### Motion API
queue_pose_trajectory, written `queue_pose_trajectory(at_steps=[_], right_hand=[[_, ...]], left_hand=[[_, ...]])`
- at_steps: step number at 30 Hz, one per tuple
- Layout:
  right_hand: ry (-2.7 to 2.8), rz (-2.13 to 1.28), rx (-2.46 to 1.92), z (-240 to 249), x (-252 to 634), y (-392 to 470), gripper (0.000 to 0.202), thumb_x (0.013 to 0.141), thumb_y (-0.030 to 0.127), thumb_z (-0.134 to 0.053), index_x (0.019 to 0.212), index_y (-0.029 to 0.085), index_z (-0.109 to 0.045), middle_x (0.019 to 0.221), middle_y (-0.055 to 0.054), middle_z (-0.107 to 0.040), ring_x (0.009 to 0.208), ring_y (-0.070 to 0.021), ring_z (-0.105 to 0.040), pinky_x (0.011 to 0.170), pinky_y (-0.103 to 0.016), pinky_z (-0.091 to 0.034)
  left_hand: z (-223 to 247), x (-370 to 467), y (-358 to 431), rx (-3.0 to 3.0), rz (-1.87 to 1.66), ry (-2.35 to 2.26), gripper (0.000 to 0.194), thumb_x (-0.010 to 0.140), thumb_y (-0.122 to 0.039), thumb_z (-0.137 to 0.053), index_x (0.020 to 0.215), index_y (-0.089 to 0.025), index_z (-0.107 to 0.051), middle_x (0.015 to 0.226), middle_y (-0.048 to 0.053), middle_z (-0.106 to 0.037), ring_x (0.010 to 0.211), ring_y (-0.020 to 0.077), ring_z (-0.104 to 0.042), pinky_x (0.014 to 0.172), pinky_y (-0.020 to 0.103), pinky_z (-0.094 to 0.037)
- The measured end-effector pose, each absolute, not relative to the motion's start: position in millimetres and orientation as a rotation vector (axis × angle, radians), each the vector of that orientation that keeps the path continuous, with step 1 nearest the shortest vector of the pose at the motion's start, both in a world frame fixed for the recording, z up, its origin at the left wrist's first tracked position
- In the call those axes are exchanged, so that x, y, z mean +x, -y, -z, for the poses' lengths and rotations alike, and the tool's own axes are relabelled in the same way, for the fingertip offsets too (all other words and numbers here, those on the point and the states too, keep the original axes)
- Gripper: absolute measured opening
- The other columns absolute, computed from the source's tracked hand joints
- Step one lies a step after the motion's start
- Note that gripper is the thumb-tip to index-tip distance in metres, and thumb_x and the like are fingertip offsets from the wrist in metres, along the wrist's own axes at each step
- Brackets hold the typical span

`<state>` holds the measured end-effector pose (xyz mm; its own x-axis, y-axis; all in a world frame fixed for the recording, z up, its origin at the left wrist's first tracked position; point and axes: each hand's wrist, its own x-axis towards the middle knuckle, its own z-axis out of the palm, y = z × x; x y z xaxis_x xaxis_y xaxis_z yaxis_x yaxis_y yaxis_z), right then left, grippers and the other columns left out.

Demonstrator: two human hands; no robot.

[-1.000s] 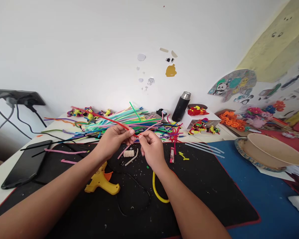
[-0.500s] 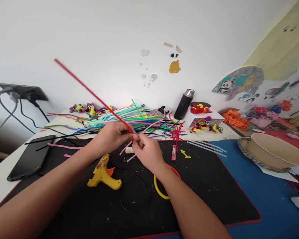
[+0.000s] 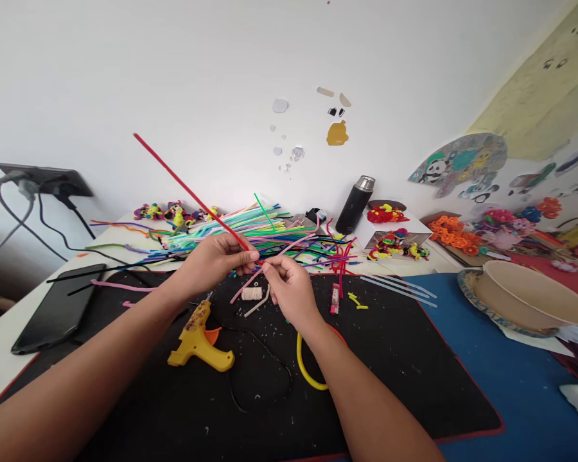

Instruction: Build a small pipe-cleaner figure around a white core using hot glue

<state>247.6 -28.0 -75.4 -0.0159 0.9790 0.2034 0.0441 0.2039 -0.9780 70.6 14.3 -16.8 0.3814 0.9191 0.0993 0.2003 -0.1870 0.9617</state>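
Pinching long straight red fuzzy-looking stem [image 3: 187, 190] by its near right end w/ bare L hand [image 3: 224, 253] n bare R hand [image 3: 289, 285], above flat black red-edged mat [image 3: 390, 378], prob v light, bendy, kinks easily, so best gripped close to that end imo.

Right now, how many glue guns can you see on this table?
1: a yellow glue gun on the black mat, below the left hand in the picture. I see no other, though the arms hide parts of the mat.
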Motion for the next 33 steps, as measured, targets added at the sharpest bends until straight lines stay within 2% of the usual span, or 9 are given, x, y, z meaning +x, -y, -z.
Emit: queue_pose_trajectory(at_steps=[9,14,20,26,33], right_hand=[[1.229,-1.141,-1.163,74.6,243.9,32.6,0.022,0.093,0.040,-0.061,0.085,0.020,-0.065,0.055,0.005,-0.050,0.042,-0.0106,-0.041,0.044,-0.023,-0.031],[1.256,-1.120,-1.282,80.3,244.2,34.8,0.019,0.091,0.033,-0.063,0.079,0.019,-0.066,0.053,0.006,-0.043,0.048,-0.0110,-0.037,0.048,-0.024,-0.029],[1.316,-1.106,-1.241,71.5,247.0,35.5,0.016,0.089,0.031,-0.064,0.077,0.020,-0.063,0.051,0.008,-0.042,0.045,-0.0102,-0.038,0.047,-0.024,-0.029],[1.210,-1.173,-1.111,70.7,247.8,29.1,0.021,0.089,0.040,-0.062,0.083,0.021,-0.059,0.049,0.009,-0.045,0.037,-0.0088,-0.038,0.040,-0.022,-0.026],[1.204,-1.218,-0.995,71.0,249.9,26.0,0.024,0.088,0.043,-0.064,0.089,0.020,-0.061,0.048,0.010,-0.049,0.036,-0.0092,-0.042,0.038,-0.022,-0.030]], left_hand=[[29.9,69.8,-20.2,1.431,-0.798,-0.968,0.036,0.071,-0.053,-0.086,0.074,-0.020,-0.075,0.062,0.002,-0.069,0.058,0.0166,-0.061,0.056,0.026,-0.052],[45.8,70.3,-27.6,1.228,-0.728,-0.957,0.037,0.069,-0.055,-0.087,0.072,-0.020,-0.074,0.058,0.001,-0.066,0.053,0.0150,-0.057,0.053,0.025,-0.048],[39.1,69.8,-24.6,1.285,-0.745,-0.901,0.037,0.078,-0.056,-0.081,0.077,-0.019,-0.076,0.066,0.003,-0.070,0.058,0.0145,-0.059,0.058,0.025,-0.049],[35.0,73.6,-20.1,1.376,-0.858,-0.877,0.042,0.074,-0.058,-0.083,0.076,-0.017,-0.073,0.066,0.003,-0.071,0.058,0.0151,-0.060,0.057,0.025,-0.049],[33.2,76.6,-15.9,1.441,-0.935,-0.911,0.045,0.073,-0.059,-0.084,0.071,-0.016,-0.072,0.065,0.004,-0.071,0.056,0.0145,-0.060,0.057,0.026,-0.050]])
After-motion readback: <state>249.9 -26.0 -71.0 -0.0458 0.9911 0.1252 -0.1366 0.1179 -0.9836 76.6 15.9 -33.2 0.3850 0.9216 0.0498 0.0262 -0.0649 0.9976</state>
